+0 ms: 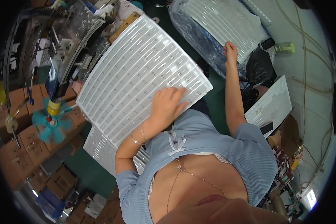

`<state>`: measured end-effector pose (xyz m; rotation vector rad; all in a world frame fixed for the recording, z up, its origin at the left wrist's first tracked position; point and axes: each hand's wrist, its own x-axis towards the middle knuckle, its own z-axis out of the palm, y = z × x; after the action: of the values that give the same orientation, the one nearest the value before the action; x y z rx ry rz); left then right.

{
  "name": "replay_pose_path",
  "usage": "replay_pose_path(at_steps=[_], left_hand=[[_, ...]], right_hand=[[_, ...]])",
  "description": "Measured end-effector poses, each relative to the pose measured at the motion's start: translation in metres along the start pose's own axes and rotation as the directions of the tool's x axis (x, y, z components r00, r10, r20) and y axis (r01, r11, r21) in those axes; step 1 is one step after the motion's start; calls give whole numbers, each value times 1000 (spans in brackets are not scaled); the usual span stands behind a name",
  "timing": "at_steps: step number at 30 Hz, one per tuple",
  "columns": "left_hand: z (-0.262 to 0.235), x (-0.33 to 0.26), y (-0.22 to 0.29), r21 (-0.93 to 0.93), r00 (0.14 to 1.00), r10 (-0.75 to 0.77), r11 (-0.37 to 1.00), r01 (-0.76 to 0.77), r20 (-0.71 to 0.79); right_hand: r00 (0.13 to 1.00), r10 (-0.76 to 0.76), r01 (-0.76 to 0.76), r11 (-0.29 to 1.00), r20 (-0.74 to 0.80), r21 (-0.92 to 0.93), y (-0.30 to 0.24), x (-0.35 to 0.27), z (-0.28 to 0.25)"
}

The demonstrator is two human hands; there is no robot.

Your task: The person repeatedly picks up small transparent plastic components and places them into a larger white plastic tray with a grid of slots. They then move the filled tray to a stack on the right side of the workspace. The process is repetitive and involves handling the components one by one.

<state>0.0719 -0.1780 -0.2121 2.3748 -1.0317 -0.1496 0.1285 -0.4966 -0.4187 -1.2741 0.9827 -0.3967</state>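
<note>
A large white plastic tray (138, 71) with rows of narrow slots, small dark marks along them, lies tilted before me at centre left. My left hand (166, 106) rests on its near right part, fingers spread over the slots and gripping nothing. Out to the right, my right hand (230, 52) is raised with its fingers curled together. It is beside the edge of a clear ribbed tray stack (227, 24) sitting in a clear plastic bag (184, 28). Whatever may be between those fingers is too small to make out.
A teal fan (52, 121) and brown cartons (16, 156) are at left, below metal machinery (82, 30). Another ribbed tray (97, 149) sits under the large one. On the right are a black bag (260, 63), a white board (270, 104), a green-capped jar (285, 47) and hoses (304, 74).
</note>
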Motion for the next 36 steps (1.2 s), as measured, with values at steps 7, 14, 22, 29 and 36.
replay_pose_path(at_steps=[7, 14, 22, 29, 36], left_hand=[[-42, 83, -40, 63, 974, 22, 998, -8, -224], [-37, 186, -58, 236, 987, 108, 969, -77, -121], [26, 277, -101, 261, 963, -87, 965, 19, 253], [104, 335, -165, 243, 862, -286, 950, 197, 419], [179, 373, -185, 23, 849, -316, 941, 339, 423]], right_hand=[[880, -123, 78, 990, -459, -115, 49, 122, -43], [844, -100, -140, 908, -528, -396, 47, 167, -81], [879, -147, -168, 795, -454, -583, 84, 241, -138], [914, -15, -265, 733, -404, -627, 85, 277, -151], [925, -46, -248, 679, -377, -691, 75, 293, -164]])
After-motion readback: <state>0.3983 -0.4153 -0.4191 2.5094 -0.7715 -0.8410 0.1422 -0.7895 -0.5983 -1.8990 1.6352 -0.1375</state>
